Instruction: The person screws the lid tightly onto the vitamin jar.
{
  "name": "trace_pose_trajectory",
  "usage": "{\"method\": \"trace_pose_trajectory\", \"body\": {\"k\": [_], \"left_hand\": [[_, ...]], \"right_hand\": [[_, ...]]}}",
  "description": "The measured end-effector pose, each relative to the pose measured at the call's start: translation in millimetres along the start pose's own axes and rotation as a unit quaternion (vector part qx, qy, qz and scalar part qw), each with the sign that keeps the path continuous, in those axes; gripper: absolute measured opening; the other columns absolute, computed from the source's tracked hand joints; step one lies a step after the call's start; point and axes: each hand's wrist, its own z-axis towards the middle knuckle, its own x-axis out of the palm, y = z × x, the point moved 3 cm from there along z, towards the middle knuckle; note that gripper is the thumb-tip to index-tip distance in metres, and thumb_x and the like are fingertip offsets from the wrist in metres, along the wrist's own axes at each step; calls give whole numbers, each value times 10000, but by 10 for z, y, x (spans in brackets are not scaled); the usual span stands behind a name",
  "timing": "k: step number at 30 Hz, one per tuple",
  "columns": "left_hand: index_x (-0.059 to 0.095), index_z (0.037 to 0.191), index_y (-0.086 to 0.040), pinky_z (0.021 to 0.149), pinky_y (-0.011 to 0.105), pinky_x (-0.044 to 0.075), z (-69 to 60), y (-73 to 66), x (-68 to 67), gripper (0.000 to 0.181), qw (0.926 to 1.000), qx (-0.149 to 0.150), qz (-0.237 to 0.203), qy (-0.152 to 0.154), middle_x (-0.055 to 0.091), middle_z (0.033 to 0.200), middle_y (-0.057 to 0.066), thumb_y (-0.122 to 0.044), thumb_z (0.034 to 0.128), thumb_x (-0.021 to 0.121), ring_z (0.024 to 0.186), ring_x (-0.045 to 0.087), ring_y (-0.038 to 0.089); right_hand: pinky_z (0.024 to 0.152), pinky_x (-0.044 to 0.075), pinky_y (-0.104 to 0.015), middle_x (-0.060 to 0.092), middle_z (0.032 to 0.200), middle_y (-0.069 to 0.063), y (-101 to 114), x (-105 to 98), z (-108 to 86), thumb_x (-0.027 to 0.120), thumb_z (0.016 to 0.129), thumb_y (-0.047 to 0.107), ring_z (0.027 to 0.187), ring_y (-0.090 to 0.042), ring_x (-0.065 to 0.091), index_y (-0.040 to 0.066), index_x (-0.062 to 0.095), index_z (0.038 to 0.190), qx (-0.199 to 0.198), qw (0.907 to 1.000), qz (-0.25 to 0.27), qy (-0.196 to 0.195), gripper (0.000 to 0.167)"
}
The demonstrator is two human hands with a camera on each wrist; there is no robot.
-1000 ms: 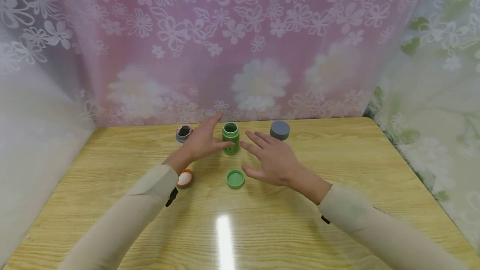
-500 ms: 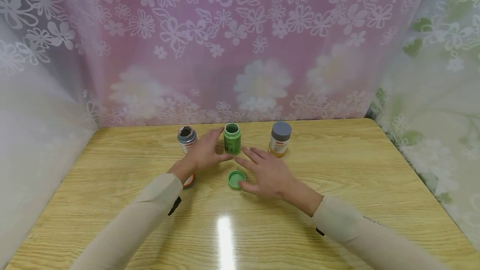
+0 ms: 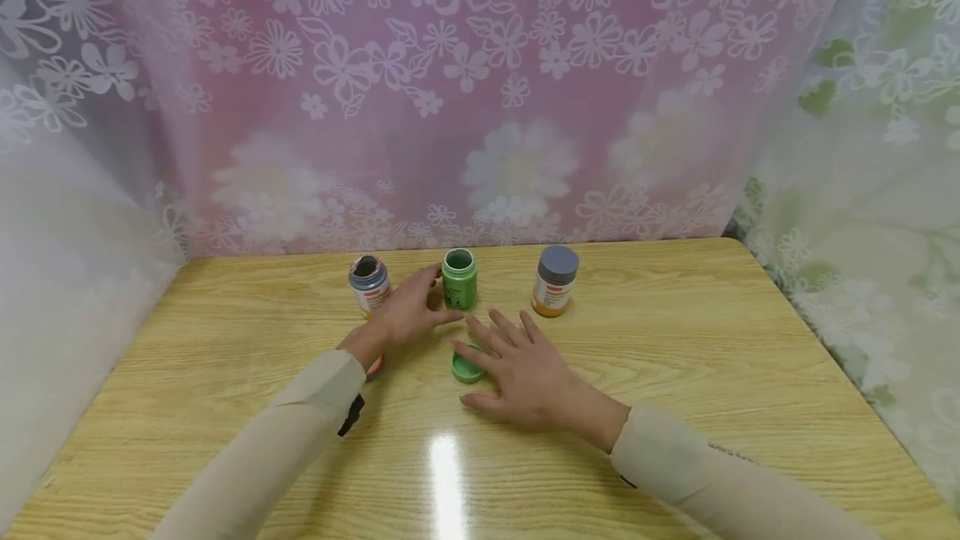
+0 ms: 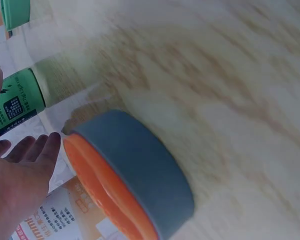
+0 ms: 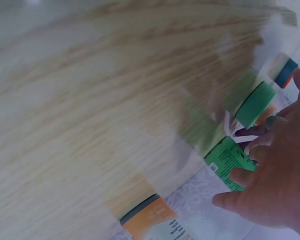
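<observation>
An uncapped green jar (image 3: 459, 288) stands upright near the table's back edge. My left hand (image 3: 405, 307) is beside its left side, thumb and fingers loosely spread; in the left wrist view a gap shows between those fingers and the jar. In front of the jar lies a green lid (image 3: 465, 372), hollow side up. My right hand (image 3: 528, 373) hovers at the lid's right with fingers spread, a fingertip covering part of it. Whether that fingertip touches the lid I cannot tell. The right wrist view shows the green lid (image 5: 255, 105) apart from the hand.
Left of the green jar stands an uncapped white-labelled jar (image 3: 369, 286), partly behind my left hand. Its side holds a grey lid with orange lining (image 4: 145, 165) nearer me, mostly hidden by my wrist from above. A grey-capped jar (image 3: 555, 283) stands at right. Floral curtains (image 3: 517, 165) surround the wooden table.
My right hand has drawn back from near the green jar toward me, down to beside the green lid. My left hand has lowered slightly at the jar's left. The jars stay in place.
</observation>
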Motion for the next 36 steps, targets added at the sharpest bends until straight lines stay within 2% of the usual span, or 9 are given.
{"method": "trace_pose_trajectory", "body": {"k": [6, 12, 20, 27, 32, 36], "left_hand": [[302, 1487, -144, 1010, 456, 405, 54, 12, 37, 850, 9957, -236, -889, 102, 418, 1431, 60, -423, 820, 750, 1268, 456, 310], [330, 1471, -157, 958, 452, 453, 110, 33, 60, 840, 9888, -327, -1458, 57, 473, 1372, 53, -363, 799, 790, 1209, 513, 291], [371, 1438, -187, 945, 428, 463, 144, 12, 55, 798, 9842, -374, -1732, -30, 531, 1272, 28, -356, 788, 801, 1162, 536, 239], [403, 1421, -178, 955, 425, 456, 166, 33, 46, 784, 9795, -320, -1990, -75, 531, 1270, 33, -362, 776, 810, 1163, 536, 246], [421, 1406, -149, 943, 400, 468, 177, 58, 53, 765, 9799, -314, -1971, -78, 544, 1252, 54, -322, 775, 818, 1136, 554, 242], [447, 1388, -145, 925, 410, 476, 202, 42, 59, 721, 9834, -221, -1801, -47, 563, 1220, 58, -323, 788, 806, 1105, 569, 241]], "right_hand": [[1118, 49, -564, 114, 1588, -22, 34, -3, -6, 268, 932, 702, 1433, -309, 95, 343, 252, 1519, -137, 9996, -190, 143, 688], [1123, 75, -551, 127, 1586, -32, 61, -9, 26, 269, 940, 690, 1432, -310, 101, 345, 266, 1516, -252, 9993, -226, 182, 671], [1129, 177, -478, 134, 1585, -35, 85, -4, 70, 264, 964, 653, 1428, -311, 133, 329, 276, 1516, -447, 9983, -314, 223, 640], [1122, 221, -439, 143, 1583, -44, 96, -19, 108, 273, 973, 634, 1416, -314, 182, 325, 278, 1515, -499, 9978, -285, 318, 624], [1115, 243, -424, 147, 1582, -39, 106, -27, 129, 258, 972, 636, 1411, -305, 206, 334, 267, 1517, -548, 9967, -439, 397, 624], [1121, 227, -434, 146, 1583, -26, 98, -30, 139, 250, 972, 638, 1418, -292, 188, 344, 254, 1519, -568, 9957, -623, 381, 621]]}}
